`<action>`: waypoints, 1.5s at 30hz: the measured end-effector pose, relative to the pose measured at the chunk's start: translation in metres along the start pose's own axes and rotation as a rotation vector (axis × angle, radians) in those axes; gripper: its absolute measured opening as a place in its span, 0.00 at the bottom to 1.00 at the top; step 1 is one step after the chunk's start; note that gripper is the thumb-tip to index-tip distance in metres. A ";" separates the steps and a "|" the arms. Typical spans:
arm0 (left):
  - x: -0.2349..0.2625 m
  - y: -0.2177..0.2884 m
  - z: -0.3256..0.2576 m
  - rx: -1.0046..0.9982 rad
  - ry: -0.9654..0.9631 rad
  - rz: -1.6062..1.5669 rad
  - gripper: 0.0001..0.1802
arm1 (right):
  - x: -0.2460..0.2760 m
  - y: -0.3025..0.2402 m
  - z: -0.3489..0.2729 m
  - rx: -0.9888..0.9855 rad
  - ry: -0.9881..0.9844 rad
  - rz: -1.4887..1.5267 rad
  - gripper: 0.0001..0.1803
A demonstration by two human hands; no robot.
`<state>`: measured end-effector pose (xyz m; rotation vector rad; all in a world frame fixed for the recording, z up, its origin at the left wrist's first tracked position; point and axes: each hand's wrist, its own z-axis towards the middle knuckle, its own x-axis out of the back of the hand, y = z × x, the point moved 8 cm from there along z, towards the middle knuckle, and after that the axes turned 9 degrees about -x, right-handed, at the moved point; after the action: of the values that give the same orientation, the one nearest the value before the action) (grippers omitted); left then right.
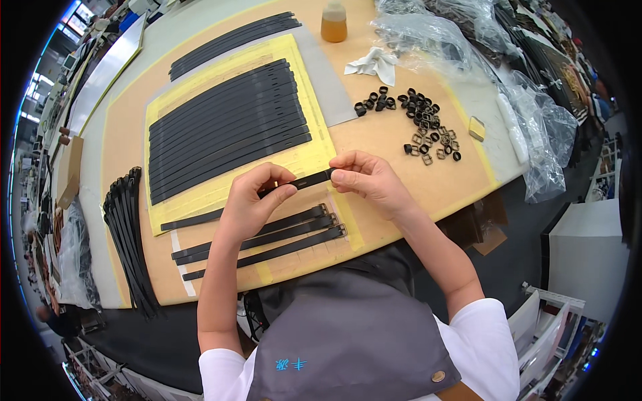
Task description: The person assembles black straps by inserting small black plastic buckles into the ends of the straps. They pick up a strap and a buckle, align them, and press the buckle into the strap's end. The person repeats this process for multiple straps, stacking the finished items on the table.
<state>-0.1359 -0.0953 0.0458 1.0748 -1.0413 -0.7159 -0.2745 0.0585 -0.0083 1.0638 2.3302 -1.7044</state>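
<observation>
Left hand: the left hand (254, 200) pinches the strap between thumb and fingers.
Right hand: the right hand (371, 182) pinches the tip, thumb against fingertips; whether a buckle sits under them, cannot tell.
Held strap: one narrow, flat, matte-black strap (311, 180) between the hands, above the table's near part; slightly angled, small slot-like mark on its face, seems to run out past the left hand at eight o'clock.
Buckled straps: at seven o'clock from the hands, three black straps with metal buckles (294, 245) laid side by side; these look done.
Unbuckled straps: at ten o'clock, close-packed row of flat black straps (227, 130) on a yellow rectangular board (317, 120), no buckles seen; appear to be most of what is left. More black strips (234, 43) at eleven.
Loose hardware: at two o'clock, scattered pile of small metal buckles and black rings (426, 137), plenty unused.
Bundle: between eight and nine, black straps hanging over the table edge (126, 234); buckles on them, cannot tell.
Far side: at twelve, translucent bottle of amber liquid (334, 25).
</observation>
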 end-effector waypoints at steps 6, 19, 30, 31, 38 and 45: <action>-0.005 -0.001 -0.009 0.066 -0.024 -0.031 0.07 | -0.008 0.007 -0.004 0.011 -0.031 0.087 0.15; -0.034 0.003 -0.008 -0.131 -0.066 0.158 0.20 | 0.033 -0.072 -0.048 0.639 0.499 -0.980 0.15; -0.027 -0.010 -0.010 -0.113 0.029 0.187 0.14 | 0.168 -0.073 -0.027 0.539 0.863 -0.787 0.31; -0.025 -0.010 -0.011 -0.123 0.049 0.190 0.14 | 0.160 -0.069 -0.025 0.529 0.835 -0.737 0.32; -0.016 -0.012 -0.014 -0.093 0.098 0.121 0.11 | 0.150 -0.040 -0.022 0.503 0.629 -0.040 0.35; -0.018 -0.014 -0.016 -0.135 0.098 0.133 0.11 | 0.161 -0.052 -0.079 0.349 0.706 -0.473 0.12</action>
<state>-0.1276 -0.0792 0.0253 0.9067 -0.9572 -0.6116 -0.3996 0.1976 -0.0054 1.4521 2.9610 -2.2523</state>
